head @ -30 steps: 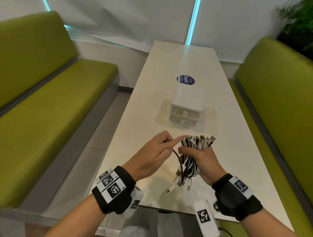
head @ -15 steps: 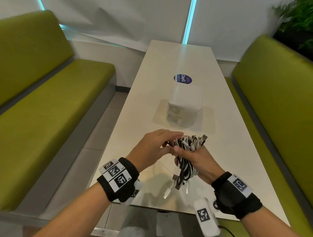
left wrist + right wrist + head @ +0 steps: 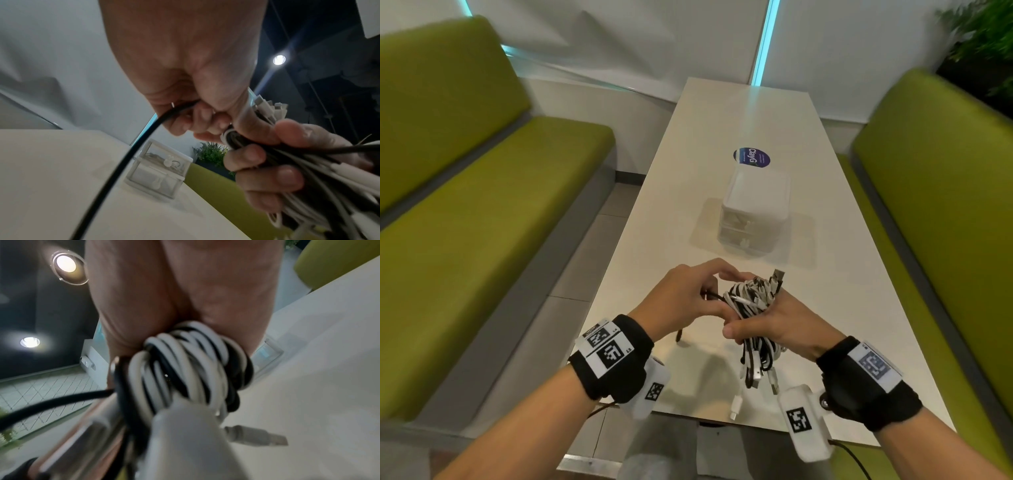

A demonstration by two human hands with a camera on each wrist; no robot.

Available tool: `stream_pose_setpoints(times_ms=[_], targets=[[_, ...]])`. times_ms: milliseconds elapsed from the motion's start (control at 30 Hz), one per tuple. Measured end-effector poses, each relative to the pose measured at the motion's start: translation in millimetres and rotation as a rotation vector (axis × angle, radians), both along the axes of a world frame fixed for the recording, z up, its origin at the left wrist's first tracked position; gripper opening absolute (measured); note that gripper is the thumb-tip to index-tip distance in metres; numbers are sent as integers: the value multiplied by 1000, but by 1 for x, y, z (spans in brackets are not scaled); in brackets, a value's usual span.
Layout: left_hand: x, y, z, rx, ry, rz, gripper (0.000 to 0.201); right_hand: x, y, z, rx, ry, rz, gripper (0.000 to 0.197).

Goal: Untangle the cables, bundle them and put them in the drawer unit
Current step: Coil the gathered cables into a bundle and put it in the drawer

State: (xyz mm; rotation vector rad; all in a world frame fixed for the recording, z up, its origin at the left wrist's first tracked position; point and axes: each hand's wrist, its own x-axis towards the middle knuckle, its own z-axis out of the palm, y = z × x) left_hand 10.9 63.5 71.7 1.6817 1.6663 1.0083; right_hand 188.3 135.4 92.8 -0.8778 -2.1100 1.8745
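A bundle of black and white cables [image 3: 751, 301] is held above the near end of the white table [image 3: 859, 308]. My right hand [image 3: 767, 329] grips the bundle round its middle, connector ends sticking up and dangling below. The coils [image 3: 185, 363] fill the right wrist view. My left hand [image 3: 695, 294] pinches a loose black cable [image 3: 131, 152] that runs from the bundle and hangs down under that hand. The small white two-drawer unit [image 3: 755, 212] stands mid-table beyond my hands, both drawers closed, also visible in the left wrist view [image 3: 158, 168].
A round blue sticker [image 3: 751, 158] lies on the table behind the drawer unit. Green benches flank the table, left [image 3: 482, 219] and right [image 3: 945, 205]. A plant [image 3: 983, 44] stands at the far right.
My left hand has moved in against the bundle and drawn the black cable across it. Both hands shifted slightly nearer to me.
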Motion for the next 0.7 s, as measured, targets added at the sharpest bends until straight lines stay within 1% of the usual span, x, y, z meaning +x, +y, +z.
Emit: stream_pose_setpoints(times_ms=[67,100,167,233,300,333,367,400,433,500,533,600,700], targets=[[0,-3,-3,-53,-158,5,35,4,1,1,-4,-18,44,67],[-1,-5,-5,-67,-208,14,30,5,1,0,-7,-24,54,63],[-1,-7,-6,-61,-190,59,18,4,-1,-6,14,-13,22,57],[-4,-10,-9,-53,-162,146,7,2,-3,-14,54,51,-127,55],[-10,-14,-16,-67,-200,243,15,0,-2,-22,126,137,-337,57],[-13,-16,-19,-89,-211,260,18,0,0,-26,199,155,-408,57],[-13,-18,-21,-107,-224,259,20,0,2,-30,281,148,-435,56],[-11,-19,-23,-108,-257,255,21,0,3,-33,355,131,-427,54],[-7,-20,-23,-92,-326,263,22,0,2,-36,421,110,-405,52],[4,-16,-20,-50,-474,290,22,-1,-4,-39,508,85,-355,50],[10,-13,-18,-36,-516,290,22,-3,-7,-40,534,74,-330,50],[20,-7,-13,-27,-546,277,20,-4,-13,-43,550,65,-286,50],[29,-1,-12,-38,-533,287,20,-2,-15,-47,486,133,-297,49]])
